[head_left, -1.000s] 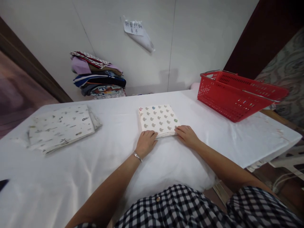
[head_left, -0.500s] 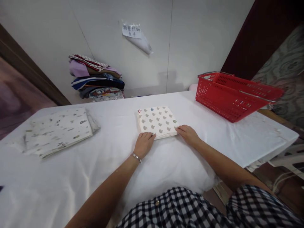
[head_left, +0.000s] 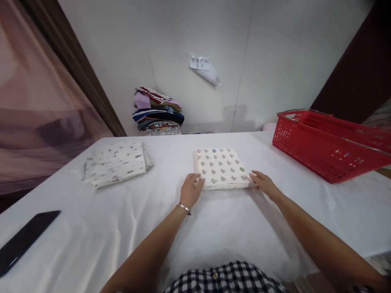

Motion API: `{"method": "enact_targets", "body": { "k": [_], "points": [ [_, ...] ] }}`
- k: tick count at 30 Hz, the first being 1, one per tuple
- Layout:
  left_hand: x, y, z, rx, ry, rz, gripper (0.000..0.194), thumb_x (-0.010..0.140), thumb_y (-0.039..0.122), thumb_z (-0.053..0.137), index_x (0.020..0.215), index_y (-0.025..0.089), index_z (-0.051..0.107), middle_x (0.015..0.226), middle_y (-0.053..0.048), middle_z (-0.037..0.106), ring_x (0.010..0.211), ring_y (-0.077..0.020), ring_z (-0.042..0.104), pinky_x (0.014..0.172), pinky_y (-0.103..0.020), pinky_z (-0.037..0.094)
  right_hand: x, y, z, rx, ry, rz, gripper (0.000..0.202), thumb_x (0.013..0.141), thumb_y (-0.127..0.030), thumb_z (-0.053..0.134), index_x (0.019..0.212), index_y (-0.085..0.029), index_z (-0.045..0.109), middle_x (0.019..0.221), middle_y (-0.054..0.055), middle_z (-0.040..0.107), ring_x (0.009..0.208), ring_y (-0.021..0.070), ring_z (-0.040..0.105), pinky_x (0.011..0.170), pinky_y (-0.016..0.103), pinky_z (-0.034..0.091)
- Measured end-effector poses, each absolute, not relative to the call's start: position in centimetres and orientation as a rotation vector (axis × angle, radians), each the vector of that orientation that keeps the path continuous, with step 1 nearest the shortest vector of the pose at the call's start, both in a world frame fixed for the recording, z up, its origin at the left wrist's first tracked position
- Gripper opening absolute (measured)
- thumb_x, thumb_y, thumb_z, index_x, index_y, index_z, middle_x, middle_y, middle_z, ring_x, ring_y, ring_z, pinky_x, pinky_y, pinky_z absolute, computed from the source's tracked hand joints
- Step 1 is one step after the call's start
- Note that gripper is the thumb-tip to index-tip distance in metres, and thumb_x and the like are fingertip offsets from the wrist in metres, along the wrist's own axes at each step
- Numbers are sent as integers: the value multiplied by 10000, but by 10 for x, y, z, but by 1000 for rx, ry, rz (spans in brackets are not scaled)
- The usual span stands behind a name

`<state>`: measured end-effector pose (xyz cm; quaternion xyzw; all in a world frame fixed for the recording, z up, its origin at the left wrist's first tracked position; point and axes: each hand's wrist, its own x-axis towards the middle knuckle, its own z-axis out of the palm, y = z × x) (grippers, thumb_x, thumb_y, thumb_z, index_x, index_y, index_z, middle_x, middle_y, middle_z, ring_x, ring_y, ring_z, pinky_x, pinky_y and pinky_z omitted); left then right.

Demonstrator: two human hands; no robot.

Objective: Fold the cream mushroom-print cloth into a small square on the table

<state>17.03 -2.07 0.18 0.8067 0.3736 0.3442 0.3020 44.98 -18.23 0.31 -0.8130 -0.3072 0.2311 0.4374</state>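
A folded white cloth (head_left: 221, 167) with small grey mushroom-like prints and a few red, blue and green ones lies flat on the white-covered table. At its near left corner rests my left hand (head_left: 191, 189), fingers apart and fingertips touching the edge. My right hand (head_left: 265, 184) is at the near right corner, its fingers stretched and loosely spread against the cloth's edge. Neither hand lifts the cloth. Further left lies a second folded white cloth (head_left: 117, 162) with a scattered green and grey print, away from both hands.
A red plastic basket (head_left: 320, 148) with metal handles stands at the right of the table (head_left: 214, 236). A dark phone-like slab (head_left: 27, 238) lies at the near left. Behind the table is a stack of folded clothes (head_left: 159, 112) by the wall; a paper note (head_left: 200, 63) hangs above.
The view has shifted left, so things appear further right. My fingers have loosened from the cloth's near corners and spread; its near edge lies flatter, with another print showing.
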Motion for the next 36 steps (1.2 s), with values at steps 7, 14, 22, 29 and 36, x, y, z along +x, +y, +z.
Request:
{"method": "enact_targets", "body": {
  "k": [7, 14, 22, 29, 36],
  "points": [
    [181, -20, 10, 1374, 1134, 484, 481, 749, 432, 613, 1110, 142, 481, 852, -57, 616, 538, -97, 562, 474, -221, 445, 454, -164, 9, -2056, -607, 912, 432, 685, -512, 665, 936, -174, 566, 678, 29, 622, 477, 119, 546, 442, 236, 432],
    [185, -19, 13, 1203, 1102, 431, 372, 715, 470, 643, 852, 145, 526, 652, 10, 542, 467, -66, 486, 416, -186, 356, 456, -165, 22, -1880, -488, 1189, 287, 723, -394, 674, 833, -143, 588, 690, 39, 642, 477, 84, 542, 395, 169, 391],
    [185, -17, 14, 1145, 1081, 362, 348, 690, 453, 680, 770, 155, 519, 578, 16, 536, 503, -109, 557, 453, -207, 392, 455, -168, 27, -1859, -446, 1249, 208, 788, -312, 616, 879, -126, 598, 792, 78, 671, 553, 126, 609, 420, 190, 446],
    [183, -17, 12, 1138, 1096, 400, 291, 711, 398, 677, 744, 158, 517, 537, 24, 523, 484, -107, 558, 444, -194, 369, 455, -170, 26, -1981, -579, 1084, 217, 742, -342, 648, 825, -154, 576, 763, 59, 647, 574, 136, 599, 509, 238, 465],
    [177, -17, 6, 1043, 1025, 421, 223, 802, 365, 581, 807, 152, 515, 714, -13, 591, 503, -75, 555, 462, -186, 387, 409, -164, 32, -2097, -1516, -18, 285, 833, -360, 515, 1057, -199, 583, 1034, 82, 621, 944, 226, 571, 788, 350, 453]
  ]
}}
